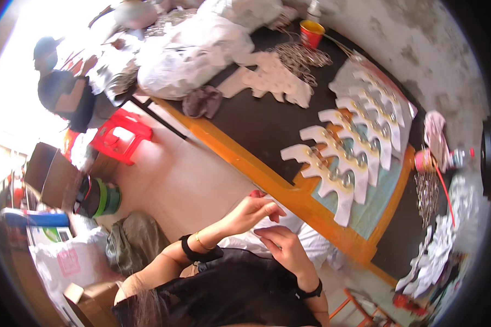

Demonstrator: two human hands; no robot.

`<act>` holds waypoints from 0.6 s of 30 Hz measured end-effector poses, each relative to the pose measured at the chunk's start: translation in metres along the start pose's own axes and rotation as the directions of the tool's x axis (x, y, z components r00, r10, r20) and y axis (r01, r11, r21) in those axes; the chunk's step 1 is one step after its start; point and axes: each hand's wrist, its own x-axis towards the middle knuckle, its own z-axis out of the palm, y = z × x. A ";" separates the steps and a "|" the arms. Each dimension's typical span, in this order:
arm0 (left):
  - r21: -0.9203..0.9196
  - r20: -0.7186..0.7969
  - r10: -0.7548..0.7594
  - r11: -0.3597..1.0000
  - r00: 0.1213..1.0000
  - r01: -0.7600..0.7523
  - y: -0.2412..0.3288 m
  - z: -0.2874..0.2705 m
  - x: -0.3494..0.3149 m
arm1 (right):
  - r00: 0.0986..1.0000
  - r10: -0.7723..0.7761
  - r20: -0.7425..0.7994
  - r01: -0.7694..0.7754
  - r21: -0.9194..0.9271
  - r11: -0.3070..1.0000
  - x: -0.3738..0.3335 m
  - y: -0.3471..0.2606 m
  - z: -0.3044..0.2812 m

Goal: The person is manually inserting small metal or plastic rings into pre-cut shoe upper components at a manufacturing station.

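Note:
In front of my body, both hands are close together but apart, beside the table's near edge. My left hand (248, 213) has its fingers bent and drawn together towards the right; whatever is in them is hidden. My right hand (287, 249) is just below it, with its fingers curled towards the left one and anything in them too small to make out. Nearest on the table lie overlapping rows of white branched cutouts (343, 191), with shiny round pieces and yellowish bits along their middles. They rest on a pale blue-green sheet (373, 220).
The dark table (256, 133) has an orange edge. On it are white plastic bags (188, 54), beige cutouts (273, 76), a heap of metal rings (300, 60) and a red-yellow cup (312, 34). A person (65, 87) stands beyond a red stool (120, 133). Boxes and sacks line the left.

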 end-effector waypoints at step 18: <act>0.367 0.291 -0.133 0.930 0.948 0.018 0.055 -0.024 0.022 | 0.989 0.148 0.016 -0.147 -0.060 0.987 -0.058 -0.047 -0.133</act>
